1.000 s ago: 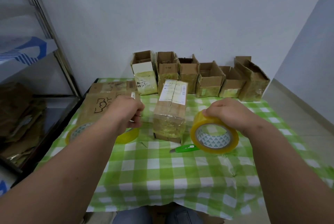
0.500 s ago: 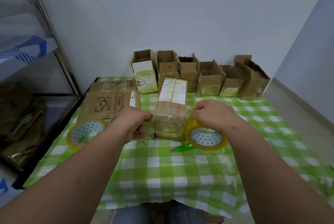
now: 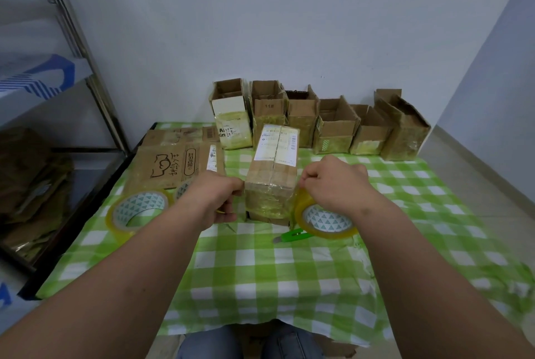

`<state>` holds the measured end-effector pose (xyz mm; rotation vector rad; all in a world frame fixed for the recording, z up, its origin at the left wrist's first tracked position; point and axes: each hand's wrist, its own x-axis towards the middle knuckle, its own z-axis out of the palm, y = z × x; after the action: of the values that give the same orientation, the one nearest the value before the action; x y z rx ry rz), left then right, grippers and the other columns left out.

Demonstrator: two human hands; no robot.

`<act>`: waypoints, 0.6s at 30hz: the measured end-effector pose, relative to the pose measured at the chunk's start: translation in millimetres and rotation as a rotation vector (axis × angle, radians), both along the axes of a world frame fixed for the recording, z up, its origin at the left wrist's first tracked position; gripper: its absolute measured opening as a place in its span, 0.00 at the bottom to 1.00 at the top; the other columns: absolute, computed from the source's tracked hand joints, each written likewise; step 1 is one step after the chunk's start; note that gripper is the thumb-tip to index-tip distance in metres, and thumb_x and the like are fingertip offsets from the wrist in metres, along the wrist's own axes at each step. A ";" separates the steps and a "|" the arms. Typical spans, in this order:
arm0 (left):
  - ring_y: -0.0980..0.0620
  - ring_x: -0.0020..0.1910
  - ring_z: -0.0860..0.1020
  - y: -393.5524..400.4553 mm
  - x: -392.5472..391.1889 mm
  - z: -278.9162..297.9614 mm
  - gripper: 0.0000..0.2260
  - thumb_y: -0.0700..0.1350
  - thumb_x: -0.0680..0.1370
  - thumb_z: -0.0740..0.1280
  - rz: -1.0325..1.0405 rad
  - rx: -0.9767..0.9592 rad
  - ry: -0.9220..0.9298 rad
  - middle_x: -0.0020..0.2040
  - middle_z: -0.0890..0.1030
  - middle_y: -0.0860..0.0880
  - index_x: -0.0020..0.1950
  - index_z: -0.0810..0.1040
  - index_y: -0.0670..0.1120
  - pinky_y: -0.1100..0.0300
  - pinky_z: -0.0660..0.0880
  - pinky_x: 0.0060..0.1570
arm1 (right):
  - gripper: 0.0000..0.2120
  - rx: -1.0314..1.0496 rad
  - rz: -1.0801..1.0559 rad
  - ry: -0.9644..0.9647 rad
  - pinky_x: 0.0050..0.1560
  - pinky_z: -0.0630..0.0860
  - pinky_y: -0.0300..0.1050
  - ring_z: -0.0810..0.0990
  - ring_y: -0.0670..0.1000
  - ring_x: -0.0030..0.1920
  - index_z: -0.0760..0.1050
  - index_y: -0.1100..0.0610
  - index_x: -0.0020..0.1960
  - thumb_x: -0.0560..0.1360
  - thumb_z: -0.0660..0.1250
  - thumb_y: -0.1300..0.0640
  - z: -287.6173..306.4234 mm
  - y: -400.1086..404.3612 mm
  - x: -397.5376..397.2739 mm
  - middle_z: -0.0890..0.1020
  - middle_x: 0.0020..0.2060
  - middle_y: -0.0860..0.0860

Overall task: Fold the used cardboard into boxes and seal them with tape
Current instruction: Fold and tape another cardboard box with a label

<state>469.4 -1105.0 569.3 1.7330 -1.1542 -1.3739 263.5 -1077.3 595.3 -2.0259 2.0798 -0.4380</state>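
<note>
The closed cardboard box (image 3: 272,176) lies on the worktop (image 3: 260,272) between the two hands, its white label on top and its near end wrapped in yellowish tape.

The right hand (image 3: 333,185) grips the tape roll (image 3: 324,218) from above, fingers curled over its rim. The roll now stands against the box's near right corner; a second ago it was well off to the right of the box.

The left hand (image 3: 217,199) is just beside the box's left face, fingers curled, with a thin yellow edge showing at the fingertips; whether it pinches a tape end cannot be told. A second ago this hand was further left, over the second roll.

That second tape roll (image 3: 136,212) lies left of the left hand, now wholly uncovered. A smaller roll (image 3: 183,189) peeps out behind the left wrist.

A green cutter (image 3: 289,235) lies on the cloth just nearer than the right hand's roll, unmoved.

Flat cardboard sheets (image 3: 176,162) lie beyond the left hand. A row of six open boxes (image 3: 318,124) stands along the wall beyond both hands, unchanged.

A metal shelf unit (image 3: 43,141) with crumpled cardboard stands far left of the left hand.
</note>
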 end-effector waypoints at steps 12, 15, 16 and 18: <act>0.48 0.43 0.75 0.3 3.7 -5.7 0.07 0.40 0.79 0.67 0.002 -0.105 -0.031 0.47 0.74 0.45 0.55 0.75 0.44 0.54 0.78 0.36 | 0.17 0.094 0.081 0.135 0.58 0.58 0.55 0.75 0.51 0.46 0.71 0.48 0.36 0.78 0.49 0.50 5.2 -3.1 15.1 0.74 0.38 0.47; 0.51 0.38 0.75 3.7 0.9 -9.5 0.08 0.34 0.79 0.63 -0.024 -0.275 -0.008 0.42 0.76 0.47 0.50 0.75 0.46 0.58 0.76 0.36 | 0.16 0.086 0.096 0.142 0.67 0.56 0.58 0.74 0.51 0.51 0.69 0.46 0.35 0.78 0.51 0.46 3.2 -0.5 14.1 0.74 0.40 0.47; 0.52 0.37 0.74 5.9 0.0 -10.7 0.09 0.33 0.80 0.62 -0.038 -0.309 -0.011 0.40 0.76 0.48 0.47 0.75 0.46 0.58 0.76 0.36 | 0.15 0.090 0.099 0.146 0.69 0.54 0.59 0.74 0.50 0.52 0.70 0.47 0.36 0.78 0.53 0.45 2.5 0.5 13.0 0.74 0.41 0.46; 0.52 0.38 0.76 8.5 0.6 -12.6 0.09 0.34 0.80 0.62 -0.064 -0.351 -0.043 0.40 0.79 0.48 0.45 0.77 0.46 0.60 0.76 0.37 | 0.14 0.095 0.108 0.154 0.71 0.50 0.60 0.73 0.50 0.55 0.72 0.47 0.39 0.78 0.55 0.42 1.8 1.8 10.3 0.73 0.44 0.45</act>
<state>470.0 -1096.4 556.8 1.4908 -1.3919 -1.0947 273.7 -1075.5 597.0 -2.1637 2.0194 -0.1660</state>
